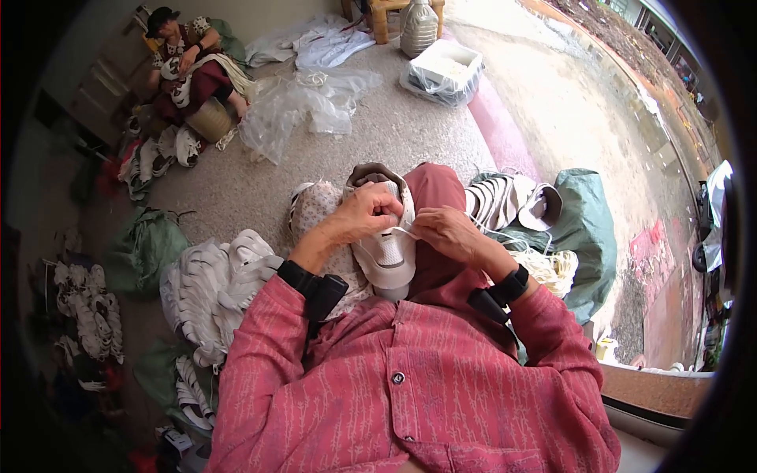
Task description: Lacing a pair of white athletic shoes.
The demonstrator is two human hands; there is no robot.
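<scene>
A white sneaker (385, 254) with a brown lining lies in my lap between my knees, its toe toward my body. My left hand (365, 211) rests on its upper with curled, closed fingers; what they grip is hidden beneath them. On the shoe's right side, my right hand (451, 235) pinches a white shoelace (402, 232) between thumb and fingers. The lace runs across the upper toward my left hand. A patterned cloth (321, 206) covers my left leg beside the shoe.
White shoe uppers (217, 288) are stacked at my left, near a green sack (146, 252). More uppers (505, 201), a bundle of cream laces (552, 270) and another green sack (587, 236) lie at right. Ahead are plastic sheeting (303, 110), a white box (445, 69) and a seated person (193, 67).
</scene>
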